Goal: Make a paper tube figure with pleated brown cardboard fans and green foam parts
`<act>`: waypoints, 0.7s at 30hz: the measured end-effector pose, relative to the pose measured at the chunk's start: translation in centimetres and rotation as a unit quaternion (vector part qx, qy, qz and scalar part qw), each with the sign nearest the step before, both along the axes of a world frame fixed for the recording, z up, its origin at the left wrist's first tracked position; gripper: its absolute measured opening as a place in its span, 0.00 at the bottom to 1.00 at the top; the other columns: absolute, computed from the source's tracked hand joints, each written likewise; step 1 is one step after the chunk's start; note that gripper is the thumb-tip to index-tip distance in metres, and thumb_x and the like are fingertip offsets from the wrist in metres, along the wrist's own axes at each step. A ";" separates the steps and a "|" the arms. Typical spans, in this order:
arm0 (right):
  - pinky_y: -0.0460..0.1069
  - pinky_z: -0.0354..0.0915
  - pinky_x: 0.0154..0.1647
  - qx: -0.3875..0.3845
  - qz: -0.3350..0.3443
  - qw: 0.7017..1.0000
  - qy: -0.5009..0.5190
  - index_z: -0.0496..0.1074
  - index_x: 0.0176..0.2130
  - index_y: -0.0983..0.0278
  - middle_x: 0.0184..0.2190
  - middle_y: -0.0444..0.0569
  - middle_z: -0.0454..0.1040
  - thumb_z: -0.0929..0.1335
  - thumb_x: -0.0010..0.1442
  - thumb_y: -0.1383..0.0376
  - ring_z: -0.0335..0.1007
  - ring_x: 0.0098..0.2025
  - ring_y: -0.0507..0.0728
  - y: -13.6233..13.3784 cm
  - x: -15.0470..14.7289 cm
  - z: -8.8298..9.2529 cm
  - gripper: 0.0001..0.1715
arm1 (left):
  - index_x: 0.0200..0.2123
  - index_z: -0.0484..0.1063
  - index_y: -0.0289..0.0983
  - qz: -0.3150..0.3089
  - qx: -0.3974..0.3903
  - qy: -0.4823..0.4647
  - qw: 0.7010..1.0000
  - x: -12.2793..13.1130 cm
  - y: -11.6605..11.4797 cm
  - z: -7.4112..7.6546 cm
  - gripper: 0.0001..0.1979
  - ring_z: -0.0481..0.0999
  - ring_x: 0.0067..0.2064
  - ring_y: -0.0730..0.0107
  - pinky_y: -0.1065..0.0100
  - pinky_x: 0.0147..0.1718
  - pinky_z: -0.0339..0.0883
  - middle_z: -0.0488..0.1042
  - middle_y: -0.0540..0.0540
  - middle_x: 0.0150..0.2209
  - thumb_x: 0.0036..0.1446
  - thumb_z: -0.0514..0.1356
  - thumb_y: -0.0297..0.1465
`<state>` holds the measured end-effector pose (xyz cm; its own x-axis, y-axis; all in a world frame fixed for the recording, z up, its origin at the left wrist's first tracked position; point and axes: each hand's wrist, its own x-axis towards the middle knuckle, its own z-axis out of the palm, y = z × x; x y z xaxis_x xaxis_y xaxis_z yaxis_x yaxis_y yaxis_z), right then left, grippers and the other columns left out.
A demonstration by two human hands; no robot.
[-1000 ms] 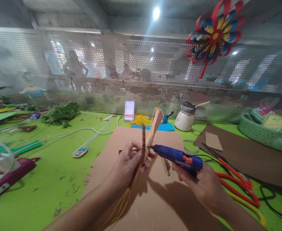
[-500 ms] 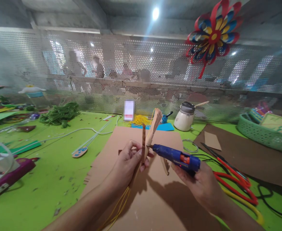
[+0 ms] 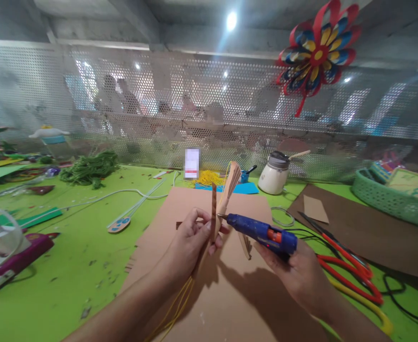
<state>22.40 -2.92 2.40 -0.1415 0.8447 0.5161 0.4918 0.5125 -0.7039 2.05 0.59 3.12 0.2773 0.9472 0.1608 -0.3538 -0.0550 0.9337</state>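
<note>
My left hand is closed round a tan folded-paper craft piece that stands upright with a fanned top; yellow strings hang down from the hand. My right hand grips a blue hot glue gun. Its nozzle points left and touches the craft piece just above my left fingers. Both hands hover over a tan cardboard sheet lying on the green table.
A white pot stands behind the cardboard. Red and yellow cords and a brown sheet lie to the right, with a green basket at far right. A purple-based tool sits left, green yarn further back. A paper flower hangs on the mesh wall.
Almost nothing has moved. The glue gun's nozzle stays at the craft piece, and both hands hold their places apart from a slight camera shift.
</note>
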 end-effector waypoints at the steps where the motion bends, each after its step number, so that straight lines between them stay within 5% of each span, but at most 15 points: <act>1: 0.46 0.69 0.30 0.001 -0.002 1.000 -0.002 0.72 0.35 0.64 0.26 0.47 0.74 0.66 0.62 0.61 0.72 0.29 0.56 0.0 0.0 0.0 0.10 | 0.33 0.56 0.39 -0.002 -0.003 0.001 1.000 0.0 0.1 -0.1 0.15 0.68 0.23 0.75 0.71 0.25 0.57 0.75 0.48 0.28 0.56 0.62 0.38; 9: 0.45 0.69 0.37 0.008 0.023 1.000 -0.006 0.73 0.40 0.63 0.32 0.47 0.76 0.66 0.62 0.63 0.74 0.35 0.56 0.1 0.1 0.0 0.08 | 0.33 0.55 0.39 -0.015 0.009 0.007 1.000 -0.1 0.2 -0.3 0.11 0.66 0.23 0.76 0.72 0.24 0.56 0.75 0.49 0.29 0.59 0.58 0.34; 21: 0.45 0.68 0.31 -0.001 0.001 1.000 0.009 0.72 0.38 0.65 0.27 0.47 0.73 0.65 0.62 0.61 0.73 0.33 0.57 0.3 0.0 -0.1 0.09 | 0.34 0.55 0.39 -0.012 0.007 0.014 1.000 -0.3 0.5 -0.7 0.11 0.68 0.24 0.75 0.71 0.25 0.58 0.75 0.48 0.30 0.60 0.57 0.34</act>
